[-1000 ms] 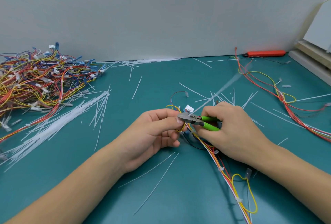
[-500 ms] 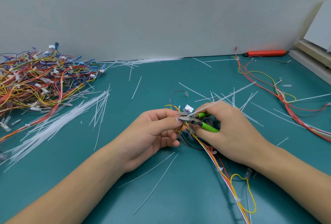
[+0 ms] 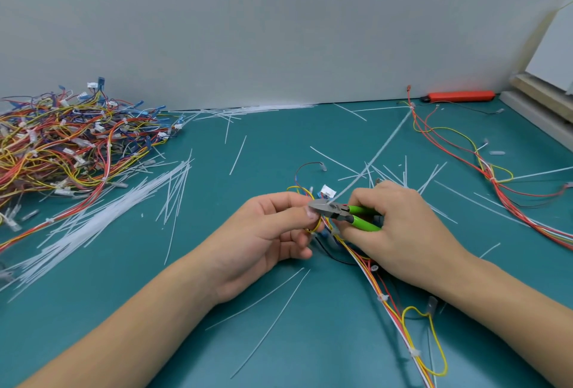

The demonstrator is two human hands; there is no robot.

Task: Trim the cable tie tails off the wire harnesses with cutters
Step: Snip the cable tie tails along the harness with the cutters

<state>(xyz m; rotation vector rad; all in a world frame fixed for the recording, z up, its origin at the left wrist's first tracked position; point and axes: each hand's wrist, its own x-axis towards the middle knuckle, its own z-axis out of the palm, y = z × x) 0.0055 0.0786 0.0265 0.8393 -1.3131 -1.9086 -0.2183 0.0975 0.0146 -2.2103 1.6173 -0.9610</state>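
Since half a second ago the cutters (image 3: 333,210) have closed — their handles sit nearer together, and the long cable tie tail (image 3: 376,156) now slants steeper, its blurred tip reaching up toward the far end of the mat (image 3: 279,146) instead of lying low to the right. Your right hand (image 3: 393,232) is curled round the green handles, squeezing them, the grey jaws together at the base of that tail. Your left hand (image 3: 266,234) pinches the wire harness (image 3: 366,263) between thumb and forefinger just beside the jaws, the other fingers loosely curled beneath. The harness trails from that pinch toward you and to the right across the mat — its yellow loop lies near your right forearm.
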